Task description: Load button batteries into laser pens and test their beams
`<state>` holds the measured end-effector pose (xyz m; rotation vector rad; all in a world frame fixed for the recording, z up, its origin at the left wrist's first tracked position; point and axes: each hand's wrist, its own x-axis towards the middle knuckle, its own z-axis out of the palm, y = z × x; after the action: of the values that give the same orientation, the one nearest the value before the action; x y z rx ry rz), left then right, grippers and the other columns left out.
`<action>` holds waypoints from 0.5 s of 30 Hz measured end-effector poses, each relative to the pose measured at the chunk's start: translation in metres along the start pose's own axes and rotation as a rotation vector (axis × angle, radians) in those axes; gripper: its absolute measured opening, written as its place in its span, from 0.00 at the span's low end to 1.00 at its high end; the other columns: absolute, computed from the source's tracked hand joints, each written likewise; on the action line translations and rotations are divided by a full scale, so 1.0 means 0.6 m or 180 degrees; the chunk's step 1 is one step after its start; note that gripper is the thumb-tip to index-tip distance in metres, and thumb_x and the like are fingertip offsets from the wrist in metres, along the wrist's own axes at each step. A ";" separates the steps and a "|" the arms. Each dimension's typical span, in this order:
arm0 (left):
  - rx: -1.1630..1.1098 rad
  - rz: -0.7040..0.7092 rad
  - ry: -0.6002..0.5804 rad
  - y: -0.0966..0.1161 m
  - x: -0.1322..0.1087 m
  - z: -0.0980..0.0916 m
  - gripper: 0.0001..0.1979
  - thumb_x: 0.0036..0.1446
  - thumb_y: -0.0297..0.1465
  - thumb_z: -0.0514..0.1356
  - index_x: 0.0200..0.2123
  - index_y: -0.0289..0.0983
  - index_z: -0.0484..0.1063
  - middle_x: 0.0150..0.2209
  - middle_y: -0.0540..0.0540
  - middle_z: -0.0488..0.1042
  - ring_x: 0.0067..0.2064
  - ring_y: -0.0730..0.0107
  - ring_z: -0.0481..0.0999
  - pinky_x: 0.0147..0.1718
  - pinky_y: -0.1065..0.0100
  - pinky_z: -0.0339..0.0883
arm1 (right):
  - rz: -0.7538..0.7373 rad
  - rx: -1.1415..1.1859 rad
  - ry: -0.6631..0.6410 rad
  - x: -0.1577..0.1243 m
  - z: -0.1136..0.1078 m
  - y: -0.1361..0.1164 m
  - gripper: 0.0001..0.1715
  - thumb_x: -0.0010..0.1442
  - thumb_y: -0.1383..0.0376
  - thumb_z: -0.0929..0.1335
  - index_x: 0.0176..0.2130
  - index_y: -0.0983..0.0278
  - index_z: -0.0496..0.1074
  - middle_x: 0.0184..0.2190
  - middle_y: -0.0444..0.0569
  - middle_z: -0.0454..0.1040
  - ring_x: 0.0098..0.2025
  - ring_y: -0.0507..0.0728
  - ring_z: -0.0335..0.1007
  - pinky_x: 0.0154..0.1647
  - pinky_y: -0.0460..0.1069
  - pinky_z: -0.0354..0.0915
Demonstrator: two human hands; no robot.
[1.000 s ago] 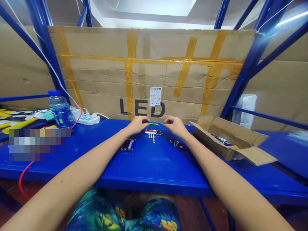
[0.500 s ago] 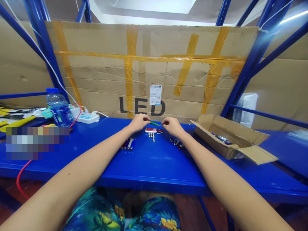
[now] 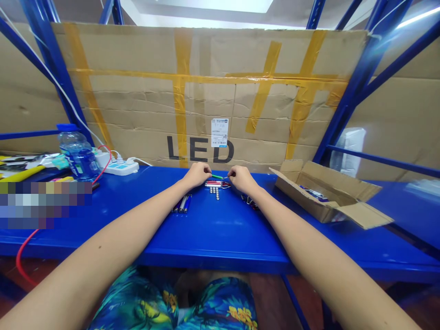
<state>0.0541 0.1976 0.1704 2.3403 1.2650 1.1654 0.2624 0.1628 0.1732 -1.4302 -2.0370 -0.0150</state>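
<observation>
Above the far part of the blue table, my left hand pinches one end of a slim green keychain flashlight. My right hand is closed at its other end, fingertips on a thin silvery piece too small to make out. Just below lie red and silver flashlights, side by side. Several button cells sit in short rows in front of them. Beside my left wrist stands a row of blue, silver and dark tubes. Carabiner clips are partly hidden by my right wrist.
At the right, an open cardboard box holds some blue and silver pieces. To the left are a water bottle, a white power strip and a red cable. A large cardboard sheet stands behind the table.
The view has shifted slightly, so everything sits a little further left and higher. Both hands keep their pinch on the green flashlight, with little visible movement.
</observation>
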 end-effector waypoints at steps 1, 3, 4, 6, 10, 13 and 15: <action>0.0042 0.0000 -0.0016 0.001 0.000 0.000 0.02 0.47 0.27 0.64 0.25 0.38 0.78 0.31 0.44 0.79 0.36 0.61 0.75 0.41 0.61 0.68 | 0.0003 -0.0024 -0.0005 0.000 0.001 0.000 0.13 0.52 0.77 0.65 0.33 0.68 0.78 0.38 0.57 0.79 0.42 0.60 0.73 0.45 0.50 0.65; 0.0165 -0.0045 -0.0077 0.003 0.000 -0.001 0.02 0.47 0.27 0.64 0.26 0.37 0.78 0.31 0.44 0.79 0.37 0.61 0.76 0.41 0.62 0.68 | 0.0031 -0.0074 -0.0031 -0.001 0.002 -0.002 0.13 0.53 0.77 0.65 0.34 0.68 0.78 0.38 0.56 0.79 0.43 0.59 0.73 0.45 0.49 0.65; 0.0241 -0.0093 -0.0124 0.005 0.000 -0.002 0.02 0.48 0.27 0.64 0.26 0.37 0.78 0.32 0.44 0.79 0.37 0.62 0.76 0.41 0.63 0.68 | 0.0051 -0.0096 -0.0047 -0.001 0.002 -0.003 0.13 0.53 0.77 0.65 0.34 0.68 0.79 0.38 0.56 0.79 0.43 0.59 0.73 0.46 0.48 0.65; 0.0387 -0.0202 -0.0230 0.007 0.001 -0.005 0.03 0.49 0.27 0.63 0.28 0.37 0.78 0.33 0.45 0.79 0.38 0.64 0.76 0.41 0.65 0.68 | 0.0097 -0.0130 -0.0079 -0.002 0.002 -0.007 0.13 0.54 0.77 0.65 0.34 0.68 0.79 0.39 0.55 0.79 0.43 0.58 0.73 0.46 0.47 0.64; 0.0531 -0.0274 -0.0330 0.010 0.001 -0.006 0.03 0.49 0.27 0.63 0.29 0.36 0.78 0.33 0.45 0.80 0.38 0.65 0.76 0.40 0.67 0.69 | 0.0134 -0.0185 -0.0111 -0.003 0.000 -0.014 0.14 0.55 0.77 0.65 0.36 0.68 0.79 0.39 0.55 0.80 0.44 0.57 0.73 0.46 0.46 0.64; 0.0582 -0.0263 -0.0340 0.011 0.000 -0.005 0.03 0.49 0.27 0.63 0.29 0.36 0.78 0.33 0.44 0.79 0.37 0.65 0.77 0.38 0.67 0.69 | 0.0134 -0.0225 -0.0136 -0.004 -0.002 -0.016 0.15 0.55 0.77 0.65 0.36 0.68 0.79 0.40 0.55 0.80 0.44 0.58 0.74 0.46 0.46 0.64; 0.0612 -0.0259 -0.0366 0.011 -0.001 -0.004 0.03 0.49 0.26 0.63 0.29 0.36 0.78 0.32 0.45 0.79 0.37 0.65 0.76 0.37 0.68 0.68 | 0.0132 -0.0247 -0.0158 -0.004 -0.002 -0.016 0.15 0.55 0.77 0.64 0.37 0.68 0.80 0.40 0.55 0.80 0.44 0.58 0.74 0.46 0.46 0.64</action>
<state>0.0559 0.1929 0.1752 2.4234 1.4739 0.9069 0.2551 0.1564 0.1760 -1.5345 -2.0665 -0.0417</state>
